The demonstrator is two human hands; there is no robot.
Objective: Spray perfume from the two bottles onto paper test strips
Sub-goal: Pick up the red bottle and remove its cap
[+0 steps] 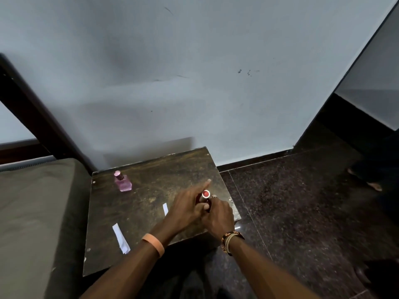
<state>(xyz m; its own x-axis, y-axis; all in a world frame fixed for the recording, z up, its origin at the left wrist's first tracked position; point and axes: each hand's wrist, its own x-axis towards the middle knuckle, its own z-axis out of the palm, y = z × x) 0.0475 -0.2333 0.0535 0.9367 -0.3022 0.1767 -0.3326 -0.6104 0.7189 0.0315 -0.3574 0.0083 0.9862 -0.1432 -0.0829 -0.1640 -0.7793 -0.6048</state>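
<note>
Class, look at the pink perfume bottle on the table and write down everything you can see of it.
The pink bottle has a squarish, clear body that looks like glass, holding pink liquid, and a round, shiny pink cap, still on. It stands upright near the far left corner of the dark table, beside the bed. Only the table touches it; the left hand and right hand are apart from it, at the red bottle.

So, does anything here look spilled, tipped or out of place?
Nothing stands out. The pink bottle stands upright, both paper strips lie flat, and the left hand and right hand hold the red bottle.
</note>
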